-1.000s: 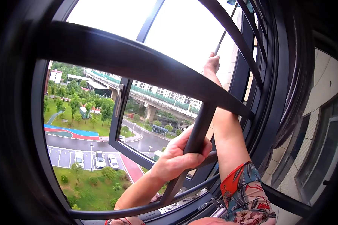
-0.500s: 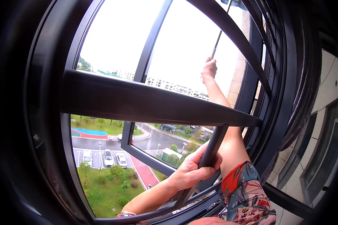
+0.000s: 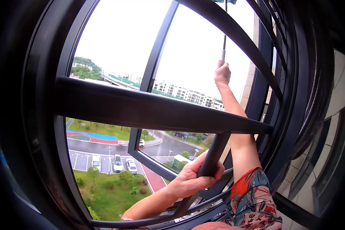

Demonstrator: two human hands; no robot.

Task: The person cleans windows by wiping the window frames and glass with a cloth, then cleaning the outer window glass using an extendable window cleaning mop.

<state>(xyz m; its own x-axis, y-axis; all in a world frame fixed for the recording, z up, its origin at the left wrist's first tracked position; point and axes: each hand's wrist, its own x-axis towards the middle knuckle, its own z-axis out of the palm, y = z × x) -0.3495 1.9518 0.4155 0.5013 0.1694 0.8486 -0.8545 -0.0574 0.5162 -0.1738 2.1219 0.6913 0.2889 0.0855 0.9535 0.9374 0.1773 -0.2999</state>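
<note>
My left hand (image 3: 195,177) is wrapped round a dark upright bar (image 3: 214,155) of the window guard, low in the middle of the view. Beyond the bars my right arm reaches out and up, and my right hand (image 3: 222,73) is closed round the light grey grip of a thin pole (image 3: 224,43). At the pole's far end, a green cloth-like head (image 3: 228,1) is partly cut off by the top edge. An outward-opened window sash (image 3: 157,57) with a dark frame stands to the left of my right hand.
A thick horizontal bar (image 3: 157,109) crosses in front of me, over my right arm. Curved bars (image 3: 237,32) run at the upper right, beside a tiled outer wall (image 3: 249,82). Far below are parked cars (image 3: 118,163), a road and grass.
The view has tilted and shifted. My right hand and the pole have moved slightly right since the last frame, and the pole stands more upright. My left hand keeps its hold on the bar.
</note>
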